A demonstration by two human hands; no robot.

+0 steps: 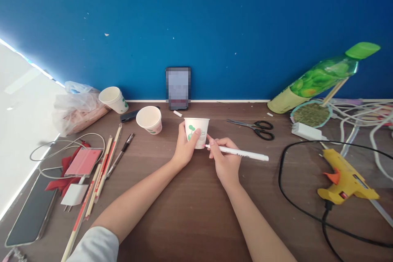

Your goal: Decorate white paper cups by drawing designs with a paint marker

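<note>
A white paper cup (197, 125) with a green leaf print stands upright on the brown table (190, 213), near its middle. My left hand (185, 147) is wrapped round the cup's left side, thumb on the front. My right hand (224, 159) pinches a white pen (245, 154) that lies almost level, its tip against the cup's lower right side and its far end pointing right.
Two more paper cups (149, 119) (113, 99), a plastic bag (76, 108), chopsticks (102, 170), a phone (32, 211), charger and cables lie left. Scissors (256, 127), a yellow glue gun (345, 178) with black cord, a green bottle (322, 75) lie right. A tablet (178, 88) leans on the blue wall.
</note>
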